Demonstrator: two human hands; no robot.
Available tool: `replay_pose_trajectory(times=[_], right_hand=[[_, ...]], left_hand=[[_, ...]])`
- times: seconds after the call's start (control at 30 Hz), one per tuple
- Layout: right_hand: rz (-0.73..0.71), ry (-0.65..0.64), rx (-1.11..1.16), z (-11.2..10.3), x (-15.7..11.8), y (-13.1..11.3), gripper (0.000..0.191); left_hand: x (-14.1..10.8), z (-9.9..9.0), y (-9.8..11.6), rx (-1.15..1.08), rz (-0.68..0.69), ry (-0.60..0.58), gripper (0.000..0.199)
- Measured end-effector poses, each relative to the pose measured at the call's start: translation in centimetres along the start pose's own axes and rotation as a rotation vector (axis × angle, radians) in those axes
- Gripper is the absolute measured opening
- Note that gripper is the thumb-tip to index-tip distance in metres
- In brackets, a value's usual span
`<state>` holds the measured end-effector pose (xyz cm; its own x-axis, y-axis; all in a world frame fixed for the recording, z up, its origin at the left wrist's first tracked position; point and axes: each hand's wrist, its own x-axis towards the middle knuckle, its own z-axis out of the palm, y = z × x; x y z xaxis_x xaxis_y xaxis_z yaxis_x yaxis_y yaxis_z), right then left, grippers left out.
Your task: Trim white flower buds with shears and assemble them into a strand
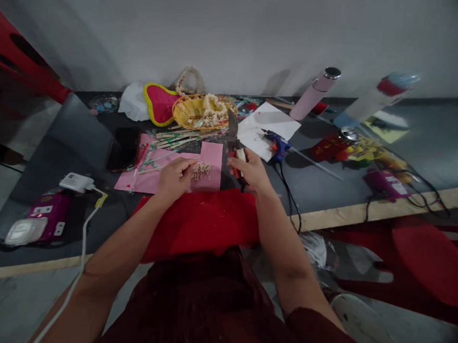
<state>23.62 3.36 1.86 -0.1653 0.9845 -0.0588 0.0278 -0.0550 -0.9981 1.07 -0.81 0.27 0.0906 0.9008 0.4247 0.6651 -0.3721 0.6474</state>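
Note:
My right hand (250,170) is wrapped round the handles of a cutting tool (233,130), whose dark blade points up and away from me. Over the pink paper (212,153), my left hand (175,178) has its fingers pinched together, and what they hold is too small to make out. Just right of those fingertips lies a small heap of pale short pieces (201,170). Patterned sticks (176,138) lie behind my left hand. A red cloth (202,222) covers the near edge below both hands.
Behind stands a yellow woven basket (184,111) with pale strung pieces. A blue glue gun (278,144) lies on white paper (271,123). Further right are a pink flask (315,94) and a red can (335,144). A phone (124,149) and a purple power block (49,214) lie left.

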Motion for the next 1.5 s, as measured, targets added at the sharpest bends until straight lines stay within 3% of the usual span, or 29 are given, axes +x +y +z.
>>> replay_pose_trajectory(times=[0.17,0.33,0.47,0.63,0.7,0.8,0.97,1.5], right_hand=[[0.009,-0.169,0.334,0.3,-0.9,-0.6,0.025],[-0.001,-0.276,0.361,0.3,-1.8,-1.2,0.023],[-0.182,-0.189,0.128,0.5,-1.7,-0.9,0.018],[-0.503,-0.03,-0.619,0.8,-1.1,-0.3,0.031],[-0.56,-0.065,-0.887,1.0,-1.2,-0.2,0.033],[-0.613,-0.152,-1.101,1.6,-1.5,-0.1,0.035],[-0.6,-0.146,-1.251,2.5,-2.1,-0.3,0.038],[-0.618,-0.177,-1.351,2.1,-1.6,0.2,0.04]], left_hand=[[-0.1,-0.3,0.5,-0.099,-0.006,0.085,0.023],[0.0,-0.5,0.7,-0.165,-0.059,0.146,0.026],[0.0,-0.7,1.0,-0.201,-0.085,0.161,0.026],[0.1,-0.9,1.3,-0.269,-0.117,0.178,0.023],[0.2,-0.9,1.4,-0.292,-0.123,0.18,0.023],[0.2,-1.0,1.4,-0.298,-0.127,0.18,0.023],[0.3,-1.5,2.1,-0.251,-0.091,0.176,0.026],[0.4,-1.5,1.4,-0.329,-0.085,0.148,0.023]])
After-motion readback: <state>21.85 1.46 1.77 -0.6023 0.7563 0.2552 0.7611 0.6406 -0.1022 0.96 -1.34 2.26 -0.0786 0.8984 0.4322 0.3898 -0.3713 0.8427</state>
